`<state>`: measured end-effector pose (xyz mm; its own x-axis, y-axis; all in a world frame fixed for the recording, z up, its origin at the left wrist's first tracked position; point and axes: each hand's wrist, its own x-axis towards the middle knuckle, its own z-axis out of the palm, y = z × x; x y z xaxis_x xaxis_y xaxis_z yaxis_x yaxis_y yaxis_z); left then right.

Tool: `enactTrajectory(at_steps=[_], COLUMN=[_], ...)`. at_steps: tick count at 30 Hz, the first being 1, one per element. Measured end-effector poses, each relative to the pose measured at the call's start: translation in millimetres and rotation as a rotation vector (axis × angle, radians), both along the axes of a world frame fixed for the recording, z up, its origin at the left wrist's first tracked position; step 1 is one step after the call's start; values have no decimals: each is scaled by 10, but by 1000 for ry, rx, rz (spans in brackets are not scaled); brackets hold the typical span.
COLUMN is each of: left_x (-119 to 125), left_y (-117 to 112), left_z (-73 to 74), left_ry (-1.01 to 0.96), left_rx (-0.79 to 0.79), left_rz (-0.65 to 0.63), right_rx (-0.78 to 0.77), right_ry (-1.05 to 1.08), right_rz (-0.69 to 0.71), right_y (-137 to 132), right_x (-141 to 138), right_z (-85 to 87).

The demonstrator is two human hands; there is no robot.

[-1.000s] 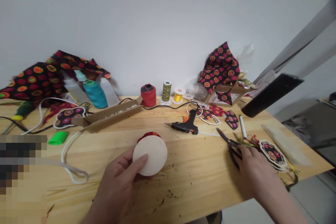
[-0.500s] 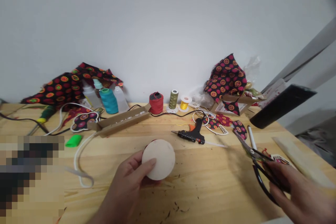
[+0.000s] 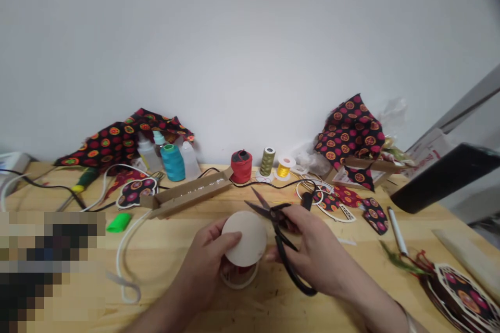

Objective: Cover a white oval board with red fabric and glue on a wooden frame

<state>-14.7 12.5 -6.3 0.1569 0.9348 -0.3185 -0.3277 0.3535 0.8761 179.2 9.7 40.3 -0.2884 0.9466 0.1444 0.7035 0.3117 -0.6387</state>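
Diagonally, black scissors (image 3: 278, 216) angle up-left, in right hand (image 3: 316, 252)

We cannot make out the pixelated patch (image 3: 50, 270) at the lower left at all. The wooden disc (image 3: 244, 238) hides most of the round piece (image 3: 239, 277) beneath it, our view of the right hand (image 3: 312, 250) blocks one handle of the scissors (image 3: 279, 218), the picture's edge cuts off the patterned octagonal piece (image 3: 463, 299), and the dark slab (image 3: 441, 177) at right is too blurred to name.
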Motion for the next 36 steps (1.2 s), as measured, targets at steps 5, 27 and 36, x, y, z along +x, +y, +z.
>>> enactTrajectory(at_steps=[5, 27, 36], left_x=[-26, -59, -112], left_y=[-34, -126, -133], left_z=[55, 61, 119], left_ry=[-52, -45, -58], left_rx=[-33, -91, -52], left_rz=[46, 6, -39], right_rx=[59, 344, 462], right_ry=[-123, -386, -436], right_rz=[-2, 83, 169], right_y=[-11, -23, -2], right_x=[-58, 174, 251], right_z=[-179, -339, -328])
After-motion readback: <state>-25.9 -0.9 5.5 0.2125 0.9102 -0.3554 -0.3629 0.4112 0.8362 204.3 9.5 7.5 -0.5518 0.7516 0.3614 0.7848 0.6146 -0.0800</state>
